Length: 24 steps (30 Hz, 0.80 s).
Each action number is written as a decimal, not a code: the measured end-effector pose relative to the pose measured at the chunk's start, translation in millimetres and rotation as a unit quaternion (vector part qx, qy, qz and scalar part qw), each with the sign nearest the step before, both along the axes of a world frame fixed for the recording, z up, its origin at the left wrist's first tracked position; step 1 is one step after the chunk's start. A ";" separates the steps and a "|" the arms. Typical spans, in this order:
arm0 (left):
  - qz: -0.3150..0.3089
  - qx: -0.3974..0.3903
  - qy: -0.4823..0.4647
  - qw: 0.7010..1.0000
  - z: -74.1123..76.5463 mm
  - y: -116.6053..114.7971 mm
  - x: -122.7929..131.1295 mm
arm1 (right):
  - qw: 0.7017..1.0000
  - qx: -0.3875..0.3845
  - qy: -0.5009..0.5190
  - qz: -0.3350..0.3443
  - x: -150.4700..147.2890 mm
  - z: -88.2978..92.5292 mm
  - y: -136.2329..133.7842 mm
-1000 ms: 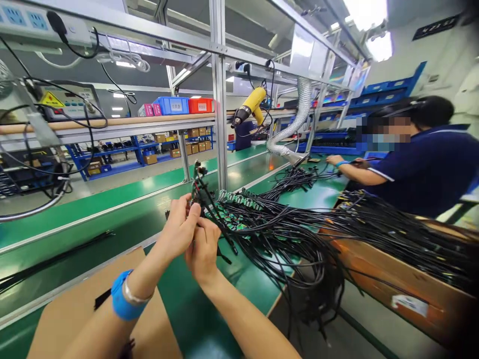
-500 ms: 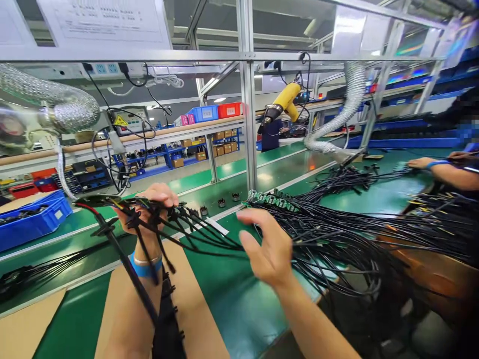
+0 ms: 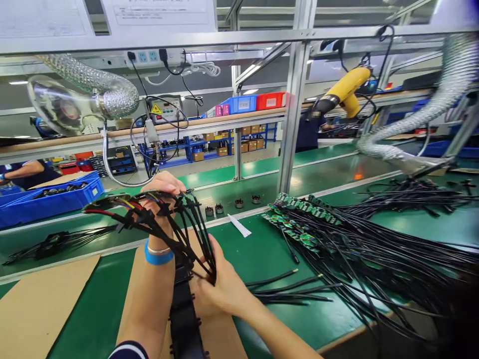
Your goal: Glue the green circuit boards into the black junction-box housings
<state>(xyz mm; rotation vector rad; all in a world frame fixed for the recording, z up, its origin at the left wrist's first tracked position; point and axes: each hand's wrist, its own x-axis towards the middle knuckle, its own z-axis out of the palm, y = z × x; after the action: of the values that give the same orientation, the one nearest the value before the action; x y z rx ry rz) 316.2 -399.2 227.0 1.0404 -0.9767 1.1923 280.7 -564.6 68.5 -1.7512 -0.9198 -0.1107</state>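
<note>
My left hand (image 3: 164,192) is closed on a row of small circuit boards (image 3: 108,202), held above the bench. Coloured wires lead from the boards into black cables (image 3: 191,227) that hang down to the right. Around the lower part of these cables, my right hand (image 3: 224,281) is wrapped, drawing them into a bundle; their loose ends (image 3: 295,286) stick out behind it over the green mat. Below my hands a black slotted plastic strip (image 3: 187,319) lies over brown cardboard (image 3: 142,294).
A heap of cabled green circuit boards (image 3: 310,212) covers the right of the bench. Several small round black parts (image 3: 238,203) and a white paper strip (image 3: 239,226) lie ahead. A blue bin (image 3: 63,202) stands left; a yellow heat gun (image 3: 348,92) hangs above. Another person's arm (image 3: 24,171) shows far left.
My right hand, open over the bench before, has moved left and closed round the hanging cables. The cables now hang more steeply together. The view has turned right to left.
</note>
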 end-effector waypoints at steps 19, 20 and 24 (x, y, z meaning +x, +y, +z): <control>-0.240 -0.162 0.426 0.857 -57.3 53.3 -21.0 | 0.791 -0.295 -0.366 -0.391 51.9 164.4 -40.1; -0.268 -0.147 0.432 0.849 -61.2 56.3 -25.2 | 0.795 -0.304 -0.359 -0.384 56.9 168.6 -42.2; -0.270 -0.072 0.409 0.869 -80.9 59.2 -31.0 | 0.840 -0.314 -0.315 -0.311 71.4 198.2 -40.0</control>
<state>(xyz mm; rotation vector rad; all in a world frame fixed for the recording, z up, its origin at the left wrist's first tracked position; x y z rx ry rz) 285.2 -340.0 146.1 0.9296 -0.4314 0.2773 352.1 -604.5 266.8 -2.6710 -0.8410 -0.9531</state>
